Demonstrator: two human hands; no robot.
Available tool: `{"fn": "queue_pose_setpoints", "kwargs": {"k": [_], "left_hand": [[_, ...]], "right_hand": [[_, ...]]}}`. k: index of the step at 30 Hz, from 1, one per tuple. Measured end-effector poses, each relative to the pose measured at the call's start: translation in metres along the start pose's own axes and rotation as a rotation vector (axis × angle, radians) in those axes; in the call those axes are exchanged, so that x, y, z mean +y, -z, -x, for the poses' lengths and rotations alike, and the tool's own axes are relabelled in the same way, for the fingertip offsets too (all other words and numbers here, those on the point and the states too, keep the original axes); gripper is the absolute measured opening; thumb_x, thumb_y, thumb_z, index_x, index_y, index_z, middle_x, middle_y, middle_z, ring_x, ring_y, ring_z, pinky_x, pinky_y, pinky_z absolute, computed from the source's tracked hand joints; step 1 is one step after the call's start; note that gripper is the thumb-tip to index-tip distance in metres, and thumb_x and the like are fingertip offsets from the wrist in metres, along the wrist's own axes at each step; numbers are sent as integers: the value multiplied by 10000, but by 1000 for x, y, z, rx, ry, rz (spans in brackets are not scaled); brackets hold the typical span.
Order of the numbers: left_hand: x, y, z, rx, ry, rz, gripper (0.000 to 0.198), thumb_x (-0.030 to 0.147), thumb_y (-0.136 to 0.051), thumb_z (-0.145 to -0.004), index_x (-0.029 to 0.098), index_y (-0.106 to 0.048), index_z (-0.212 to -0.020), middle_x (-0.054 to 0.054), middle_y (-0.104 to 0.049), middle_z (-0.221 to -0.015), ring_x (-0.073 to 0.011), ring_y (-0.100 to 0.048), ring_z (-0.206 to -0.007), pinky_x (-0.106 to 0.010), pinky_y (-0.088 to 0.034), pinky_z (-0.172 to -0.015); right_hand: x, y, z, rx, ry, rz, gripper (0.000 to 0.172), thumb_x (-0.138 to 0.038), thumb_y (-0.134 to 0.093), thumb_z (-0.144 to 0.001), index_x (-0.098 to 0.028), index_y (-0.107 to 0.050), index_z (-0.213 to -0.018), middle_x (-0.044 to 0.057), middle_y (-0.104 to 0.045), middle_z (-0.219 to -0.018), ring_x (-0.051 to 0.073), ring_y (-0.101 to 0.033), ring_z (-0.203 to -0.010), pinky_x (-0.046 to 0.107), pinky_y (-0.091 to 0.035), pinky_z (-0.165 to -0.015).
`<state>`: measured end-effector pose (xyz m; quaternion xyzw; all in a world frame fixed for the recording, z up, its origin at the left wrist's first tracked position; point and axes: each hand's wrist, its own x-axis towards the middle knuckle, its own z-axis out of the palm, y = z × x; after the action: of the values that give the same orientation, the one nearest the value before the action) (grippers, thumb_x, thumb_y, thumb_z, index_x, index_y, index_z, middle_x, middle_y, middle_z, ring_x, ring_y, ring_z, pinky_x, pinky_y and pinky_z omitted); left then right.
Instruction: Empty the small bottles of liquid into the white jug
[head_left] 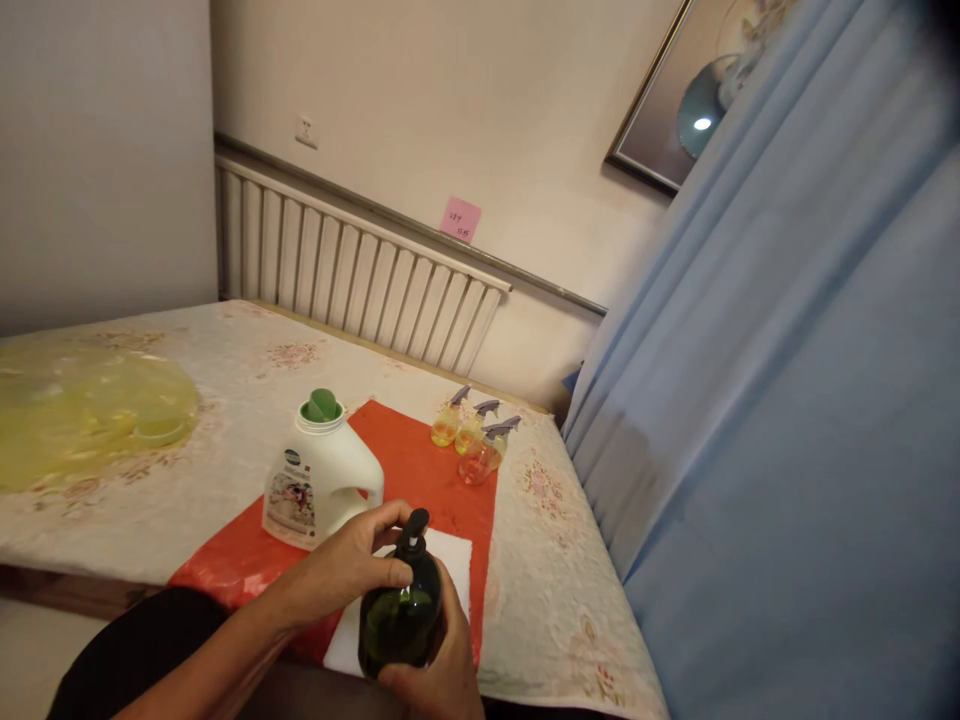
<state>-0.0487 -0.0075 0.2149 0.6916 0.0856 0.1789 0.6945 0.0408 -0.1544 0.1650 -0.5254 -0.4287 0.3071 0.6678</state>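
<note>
A dark green pump bottle (397, 620) with a black pump head (415, 528) is held near the front edge of the table. My right hand (446, 660) wraps around its body from the right and below. At the neck, just under the pump, the thumb and fingers of my left hand (367, 550) close around it; some of those fingers are hidden behind the bottle. Partly behind the bottle lies a white cloth (450, 560). Beyond my left hand stands a large white jug (322, 475) with a green piece (323, 404) in its mouth.
A red sheet (405, 460) lies on the flowered tablecloth (540, 560). Several small spray bottles (474, 465) stand at its far right corner. A yellow translucent plastic bag (90, 410) is at left. A radiator (360, 270) runs along the wall, and a blue curtain (787, 400) hangs at right.
</note>
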Motion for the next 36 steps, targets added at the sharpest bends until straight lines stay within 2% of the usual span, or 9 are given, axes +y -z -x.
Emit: {"fn": "queue_pose_setpoints", "kwargs": {"k": [7, 16, 23, 29, 36], "left_hand": [[9, -6, -2, 103, -16, 81, 350, 320, -742, -670, 212, -537, -932, 20, -597, -840, -202, -572, -885, -296, -430, -781], [28, -3, 0, 140, -63, 109, 223, 245, -693, -753, 198, -565, -929, 16, -629, -855, -156, -568, -836, -254, -420, -736], [29, 1, 0, 218, -125, 142, 271, 272, -653, -796, 204, -542, -1034, -5, -679, -877, -187, -638, -824, -311, -473, -756], [44, -3, 4, 306, -141, 99, 281, 331, -634, -791, 189, -533, -1011, -26, -696, -869, -187, -656, -736, -319, -511, -696], [51, -4, 7, 336, -153, -19, 254, 386, -598, -807, 183, -529, -943, -48, -684, -846, -192, -661, -689, -330, -547, -654]], "right_hand": [[7, 1, 3, 49, -25, 53, 872, -41, -660, -459, -232, -487, -1292, 43, -597, -1296, 278, -537, -1218, 344, -431, -1010], [15, 7, 5, 65, -26, 15, 886, -44, -661, -459, -223, -474, -1306, 53, -596, -1296, 281, -543, -1210, 356, -423, -1022], [20, 9, 6, 49, -14, -27, 892, -122, -739, -480, -203, -465, -1325, 75, -603, -1293, 293, -556, -1195, 370, -433, -1018], [23, 9, 6, 69, -5, -29, 911, -245, -829, -479, -202, -475, -1317, 94, -603, -1294, 310, -551, -1204, 395, -427, -1029], [26, 11, 6, 83, -16, 25, 915, -153, -803, -479, -209, -469, -1329, 92, -600, -1296, 307, -556, -1201, 401, -430, -1029]]}}
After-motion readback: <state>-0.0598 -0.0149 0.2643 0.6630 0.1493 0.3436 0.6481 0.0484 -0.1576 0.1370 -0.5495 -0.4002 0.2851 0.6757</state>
